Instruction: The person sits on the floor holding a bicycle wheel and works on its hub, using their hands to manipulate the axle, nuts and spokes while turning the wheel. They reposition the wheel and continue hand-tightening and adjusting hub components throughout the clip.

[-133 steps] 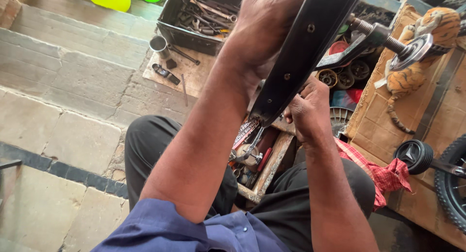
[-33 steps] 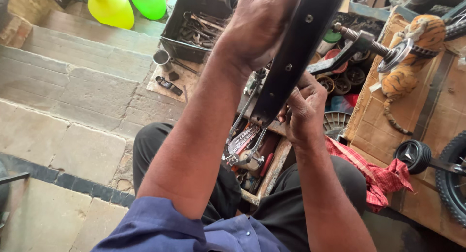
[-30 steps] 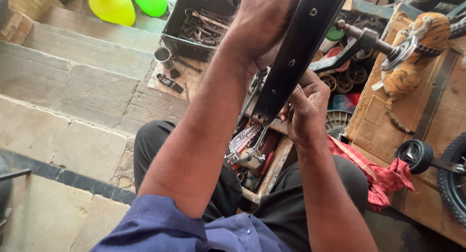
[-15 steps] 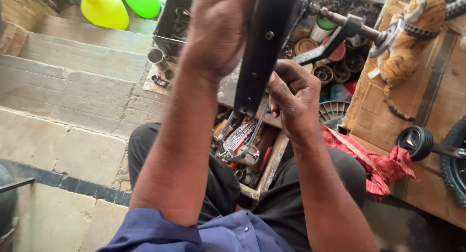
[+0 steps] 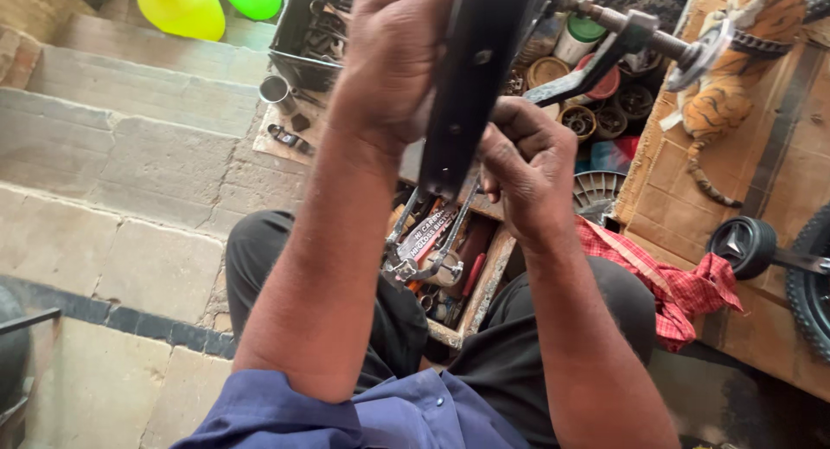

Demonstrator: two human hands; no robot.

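Note:
My left hand [image 5: 389, 60] grips a long black metal bar [image 5: 471, 86] held upright in front of me. My right hand [image 5: 529, 165] is closed around the bar's lower end, fingers curled by its edge; whatever small part it pinches is hidden. Below the bar, several wrenches [image 5: 428, 242] lie in a wooden tool box [image 5: 484, 285] between my knees. A crank arm with an axle and sprocket [image 5: 635, 38] sticks out to the right behind the bar.
A black tray of tools [image 5: 316, 30] and a metal cup [image 5: 277, 90] sit on the stone steps [image 5: 121, 146]. Round tins [image 5: 596, 95], a red checked cloth [image 5: 670, 276], a tiger toy [image 5: 735, 60] on cardboard, a small wheel [image 5: 743, 246], yellow and green balloons [image 5: 186, 4].
The view shifted left and closer. Both hands stay on the black bar, which now stands steeper; my right hand has shifted slightly at its lower end.

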